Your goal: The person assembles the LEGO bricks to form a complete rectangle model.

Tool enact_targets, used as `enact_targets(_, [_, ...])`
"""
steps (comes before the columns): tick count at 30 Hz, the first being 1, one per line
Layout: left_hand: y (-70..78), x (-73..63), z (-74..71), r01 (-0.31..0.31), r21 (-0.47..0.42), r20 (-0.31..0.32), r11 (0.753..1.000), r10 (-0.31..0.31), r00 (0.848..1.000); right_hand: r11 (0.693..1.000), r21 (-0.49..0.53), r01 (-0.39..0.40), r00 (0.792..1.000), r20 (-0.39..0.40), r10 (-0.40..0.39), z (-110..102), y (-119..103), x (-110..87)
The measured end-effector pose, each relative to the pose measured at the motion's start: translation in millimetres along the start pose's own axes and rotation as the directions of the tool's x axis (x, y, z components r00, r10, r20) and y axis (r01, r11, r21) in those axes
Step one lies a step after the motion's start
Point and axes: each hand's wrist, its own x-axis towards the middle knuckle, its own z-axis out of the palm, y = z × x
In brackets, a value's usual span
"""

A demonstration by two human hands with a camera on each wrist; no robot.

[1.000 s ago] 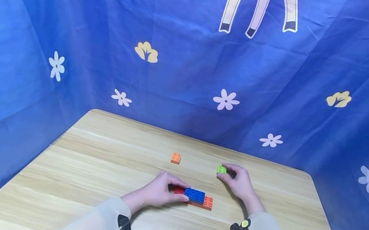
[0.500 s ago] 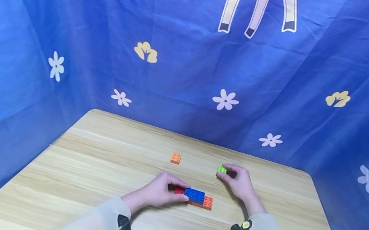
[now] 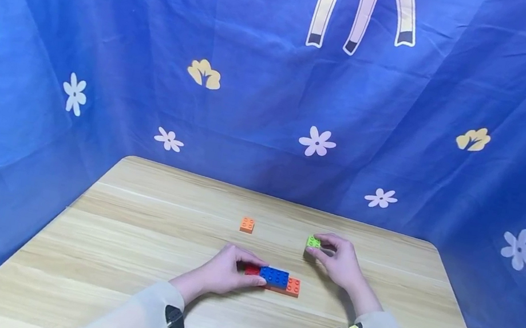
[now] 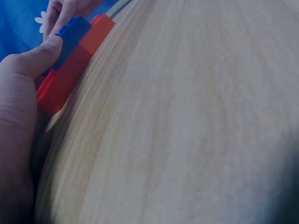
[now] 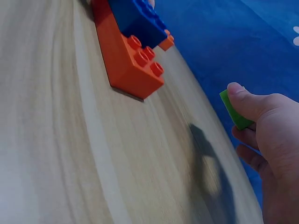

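My left hand (image 3: 222,274) grips the blue brick (image 3: 273,277) between thumb and fingers. That blue brick sits on top of a red brick (image 3: 252,271) and an orange-red brick (image 3: 293,287), which lie end to end on the table. Its fingers partly hide the red one. With thumb and fingertips, my right hand (image 3: 342,263) pinches a small lime green brick (image 3: 313,242) behind and to the right of the blue brick. In the right wrist view the green brick (image 5: 234,112) is held off the tabletop, and a shadow of the hand falls below.
A small orange brick (image 3: 246,224) lies on the wooden table (image 3: 136,235), behind the joined bricks and left of the green one. Blue patterned cloth (image 3: 248,127) surrounds the table at the back and both sides.
The green brick has risen slightly off the table in my right hand. My left hand and the joined bricks hold their place. The whole head view has shifted a little.
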Motion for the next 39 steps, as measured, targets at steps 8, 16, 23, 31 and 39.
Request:
enact_targets(8, [-3.1,0.9,0.9,0.005,0.011,0.001,1.0,-0.005,1.0,0.998,0.05,0.037,0.999,0.013,-0.038,-4,-8,-10.8])
enact_targets(16, [-3.2,0.6,0.8,0.011,0.004,-0.005,1.0,-0.011,1.0,0.995,0.085,0.059,0.998,0.031,-0.062,-4,-11,-22.4])
enact_targets(23, [-1.2,1.1,1.0,-0.01,0.002,-0.009,1.0,0.01,1.0,0.991,0.112,0.066,0.996,0.053,-0.073,-2,-22,-33.2])
enact_targets(31, [-1.0,2.7,0.5,-0.005,0.016,-0.005,1.0,0.005,1.0,0.989,0.105,0.104,0.99,0.086,-0.113,3,-25,-40.9])
enact_targets(39, [-2.1,3.2,0.5,0.017,0.016,0.005,1.0,-0.017,1.0,0.991,0.111,0.071,0.989,0.123,-0.085,8,-26,-46.9])
